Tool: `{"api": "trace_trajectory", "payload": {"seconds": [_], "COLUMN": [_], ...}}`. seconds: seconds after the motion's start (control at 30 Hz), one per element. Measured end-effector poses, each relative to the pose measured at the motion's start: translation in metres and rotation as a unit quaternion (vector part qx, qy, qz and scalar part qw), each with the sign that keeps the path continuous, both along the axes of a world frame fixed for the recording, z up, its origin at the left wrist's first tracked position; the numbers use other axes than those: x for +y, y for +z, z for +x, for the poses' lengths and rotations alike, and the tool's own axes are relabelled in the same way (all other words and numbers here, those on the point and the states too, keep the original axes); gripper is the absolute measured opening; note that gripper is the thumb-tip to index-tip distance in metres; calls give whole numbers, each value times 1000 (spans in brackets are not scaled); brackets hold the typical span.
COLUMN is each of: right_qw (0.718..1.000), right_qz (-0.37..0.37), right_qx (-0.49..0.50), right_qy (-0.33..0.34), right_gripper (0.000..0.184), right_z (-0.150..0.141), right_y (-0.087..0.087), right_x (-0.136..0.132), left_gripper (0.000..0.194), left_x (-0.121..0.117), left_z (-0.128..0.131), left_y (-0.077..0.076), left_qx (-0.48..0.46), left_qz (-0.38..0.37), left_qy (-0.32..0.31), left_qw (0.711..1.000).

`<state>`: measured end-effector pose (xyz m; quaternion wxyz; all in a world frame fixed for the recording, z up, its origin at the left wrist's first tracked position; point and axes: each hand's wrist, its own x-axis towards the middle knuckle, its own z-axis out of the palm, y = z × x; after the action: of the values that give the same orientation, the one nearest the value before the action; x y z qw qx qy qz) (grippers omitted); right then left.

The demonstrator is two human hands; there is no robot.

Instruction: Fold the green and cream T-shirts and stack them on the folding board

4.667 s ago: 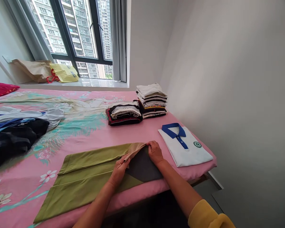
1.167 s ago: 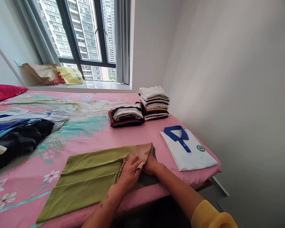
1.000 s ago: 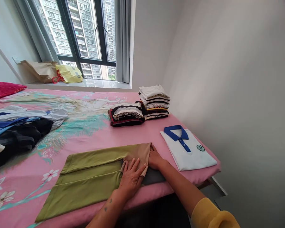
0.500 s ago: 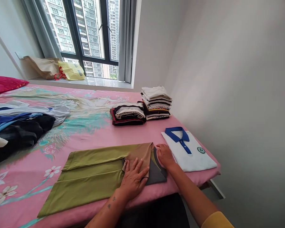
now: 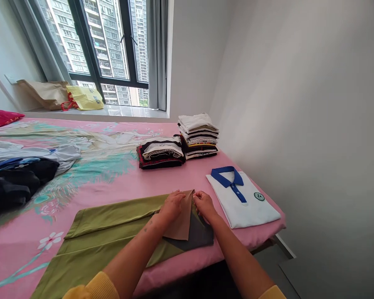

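An olive green shirt [image 5: 112,216] with a brown sleeve [image 5: 179,226] and a dark grey panel [image 5: 201,230] lies folded lengthwise across the near part of the bed. My left hand [image 5: 173,206] rests on the upper part of the brown sleeve, fingers stretched over the cloth. At the shirt's right end, my right hand [image 5: 205,204] pinches the fabric by the corner of the sleeve. Its fingertips partly hide the cloth there. Just right of that hand is a folded white polo shirt [image 5: 239,207] with a blue collar and a round green badge.
Two stacks of folded clothes stand farther back, a low stack [image 5: 160,153] and a taller stack [image 5: 199,135]. Loose clothes [image 5: 25,170] lie at the left on the pink flowered bedsheet [image 5: 118,182]. Paper bags [image 5: 84,97] sit on the windowsill, and a wall [image 5: 299,124] borders the right side.
My left hand has moved up from the sleeve's lower part to its far edge. My right hand has shifted to the sleeve corner and closed in a pinch. The view has turned slightly right.
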<state>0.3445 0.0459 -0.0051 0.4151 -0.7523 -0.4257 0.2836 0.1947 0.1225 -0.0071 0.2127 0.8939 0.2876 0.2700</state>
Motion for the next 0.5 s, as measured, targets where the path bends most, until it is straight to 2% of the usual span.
{"api": "trace_trajectory", "payload": {"seconds": [0.1, 0.2, 0.37, 0.5], "right_qw": [1000, 999, 994, 988], "right_qz": [-9, -17, -34, -48], "right_qx": [-6, -35, -98, -143], "right_qy": [-7, -17, -24, -22], "right_gripper": [15, 12, 10, 13], "right_z": [2, 8, 16, 15], "right_y": [-4, -8, -11, -8], "right_x": [8, 16, 24, 29], "left_gripper": [37, 33, 36, 36], "left_x": [21, 32, 36, 35], "left_z": [26, 40, 38, 36], "left_y": [-7, -19, -45, -55], "left_qx": [18, 29, 25, 11], "left_qz": [2, 3, 0, 8], "left_qy": [-32, -54, -25, -21], "left_qw": [999, 998, 999, 1000]}}
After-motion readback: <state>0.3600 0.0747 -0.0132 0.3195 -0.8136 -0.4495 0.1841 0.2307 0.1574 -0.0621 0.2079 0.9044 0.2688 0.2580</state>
